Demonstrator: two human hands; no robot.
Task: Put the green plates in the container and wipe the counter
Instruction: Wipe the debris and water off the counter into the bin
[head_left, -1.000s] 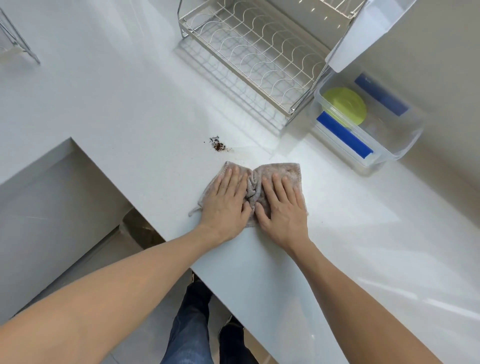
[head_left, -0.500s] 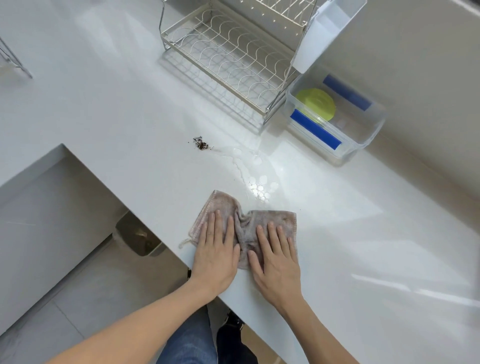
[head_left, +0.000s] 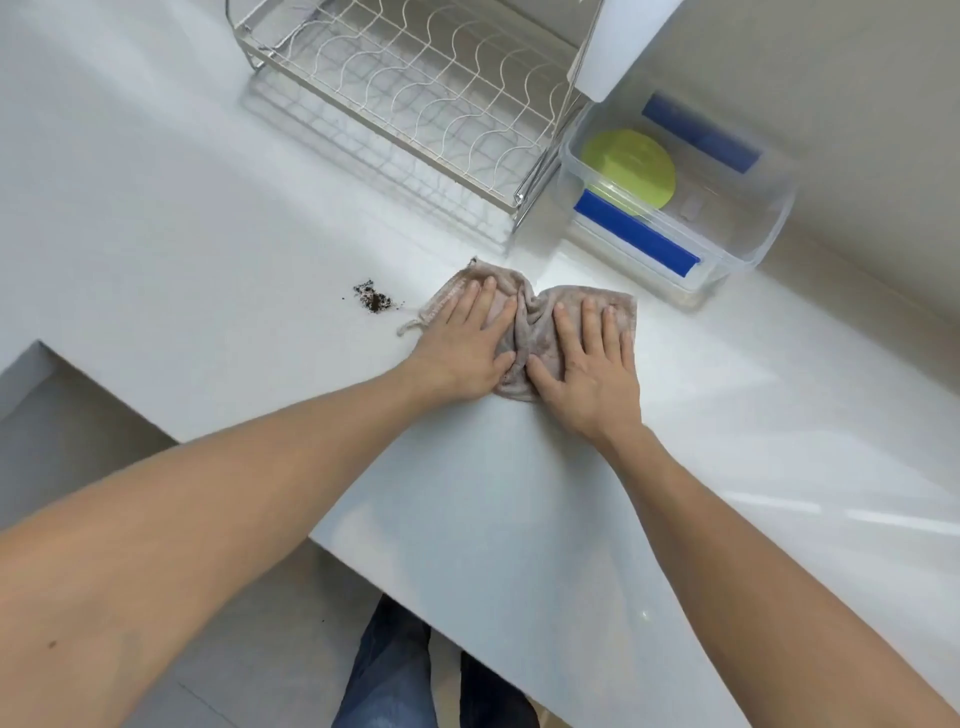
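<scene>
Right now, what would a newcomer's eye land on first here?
Both hands, left hand and right hand, press flat on a crumpled grey cloth mid-counter. Just left of the cloth lies a small dark pile of crumbs. At the back right, green plates lie in a clear container.

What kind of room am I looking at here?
Most likely a home kitchen. A wire dish rack stands on a white counter, a clear container beside it holds a green plate, and both hands press a cloth flat near some dark crumbs.
</scene>
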